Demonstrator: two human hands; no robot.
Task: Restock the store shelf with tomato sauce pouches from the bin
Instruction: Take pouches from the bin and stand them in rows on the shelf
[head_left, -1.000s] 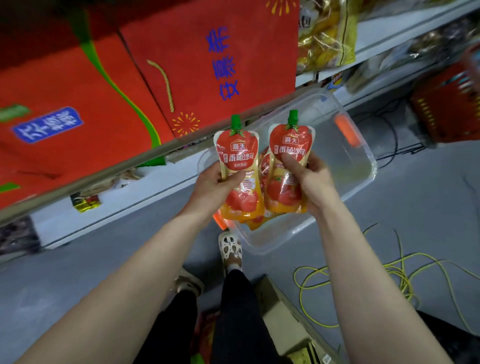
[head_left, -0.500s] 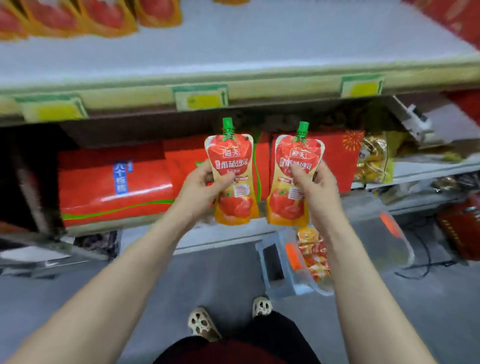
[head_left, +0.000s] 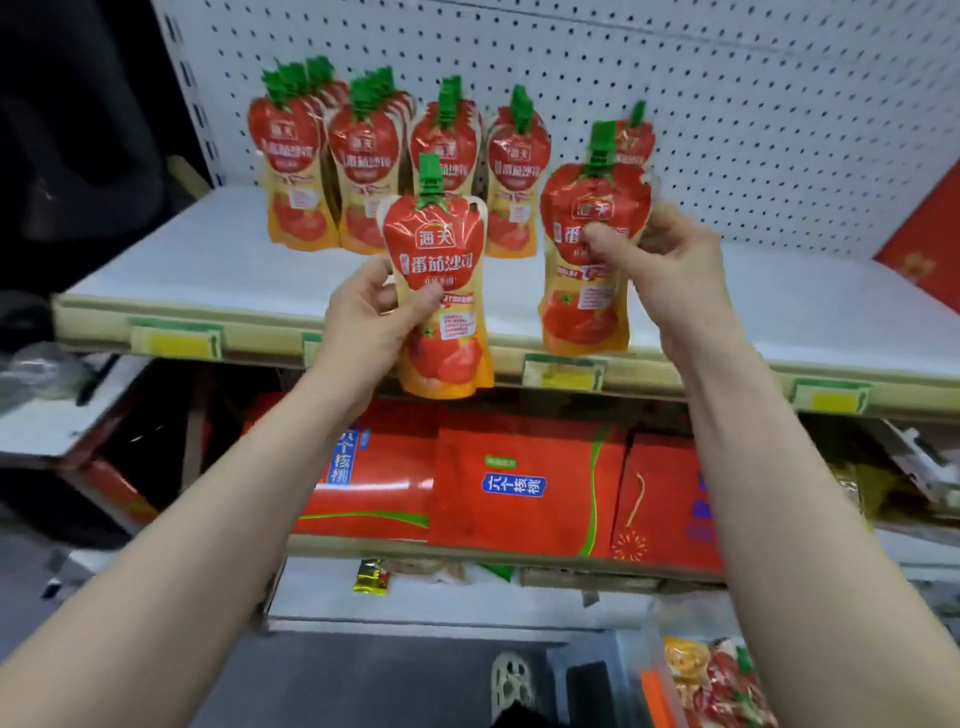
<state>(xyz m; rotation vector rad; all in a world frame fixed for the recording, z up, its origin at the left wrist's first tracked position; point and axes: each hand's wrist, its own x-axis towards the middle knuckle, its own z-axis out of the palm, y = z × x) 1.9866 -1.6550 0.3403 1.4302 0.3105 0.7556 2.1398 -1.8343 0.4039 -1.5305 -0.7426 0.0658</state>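
head view showed the left hand (head_left: 363, 317) clamped round the middle of one tomato sauce pouch (head_left: 441, 260), thumb across its front, and the right hand (head_left: 670, 270) pinching a second pouch (head_left: 582, 306) near its label. both hands kept the pouches upright, green caps up and printed faces toward the aisle, likely so they could be stood down facing shoppers. both hung at the near edge of the white shelf (head_left: 208, 270), seemingly not yet set down. stocked pouches (head_left: 363, 171) stood in a row at the far side against the pegboard (head_left: 753, 104), and the shelf space near and right of them looked unobstructed. yellow price tags (head_left: 176, 340) lined the shelf lip, red gift boxes (head_left: 519, 488) sat below, and the bin (head_left: 654, 696) with more pouches lay near right.
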